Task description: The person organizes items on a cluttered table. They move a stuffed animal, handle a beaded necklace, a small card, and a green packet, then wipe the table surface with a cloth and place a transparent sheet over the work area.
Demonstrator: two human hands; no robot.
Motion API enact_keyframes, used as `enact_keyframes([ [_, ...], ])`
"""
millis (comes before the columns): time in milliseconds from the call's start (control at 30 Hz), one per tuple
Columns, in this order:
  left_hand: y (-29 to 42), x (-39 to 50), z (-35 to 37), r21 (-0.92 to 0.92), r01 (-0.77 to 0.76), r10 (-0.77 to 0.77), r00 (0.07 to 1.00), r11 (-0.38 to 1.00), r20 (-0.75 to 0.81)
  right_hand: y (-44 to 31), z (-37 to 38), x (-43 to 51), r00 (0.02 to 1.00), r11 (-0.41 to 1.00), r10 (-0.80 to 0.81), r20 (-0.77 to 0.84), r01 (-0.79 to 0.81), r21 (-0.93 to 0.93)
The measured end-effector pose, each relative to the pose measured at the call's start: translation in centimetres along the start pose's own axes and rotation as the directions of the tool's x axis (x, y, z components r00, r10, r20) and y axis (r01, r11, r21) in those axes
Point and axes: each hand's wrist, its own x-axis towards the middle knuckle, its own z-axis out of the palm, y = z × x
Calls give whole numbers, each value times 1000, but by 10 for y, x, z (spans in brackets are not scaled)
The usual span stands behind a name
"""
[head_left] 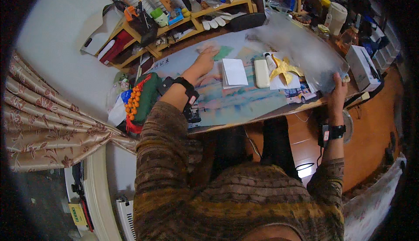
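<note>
My right hand (337, 92) grips the near end of a clear plastic bag (294, 44), which stretches up and left across the desk's right side and is blurred. My left hand (203, 62) is over the desk mat (229, 107), by a printed green leaf; its fingertips are blurred, and I cannot tell whether it holds anything. Between the hands lie a folded white paper (234, 73), a cream oblong case (262, 73) and a white tube with a black cap (270, 61). Beside the tube, a yellow fruit peel (284, 70) is spread on a white sheet (291, 83).
A wooden shelf (196, 13) with bottles, tubes and white gloves (214, 22) runs along the back. Near my left forearm sits a green pouch (147, 93) with orange beads (133, 102). A white box (363, 67) stands at the right, with jars behind it.
</note>
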Motion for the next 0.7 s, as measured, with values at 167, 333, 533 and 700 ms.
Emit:
enact_keyframes([
  [167,-59,-4,-14,277,398,-409,912,875,-18,4,-1,3,997,996,61,-50,-57,75],
  [333,-107,1,-35,354,723,-783,620,593,46,-1,3,-1,997,998,41,-71,-37,55],
  [533,-31,60,-4,-62,383,-374,919,922,121,-7,8,-5,999,991,22,-32,-18,136],
  [700,32,50,8,-313,-16,62,989,950,136,0,6,-1,999,991,23,-33,-19,135],
])
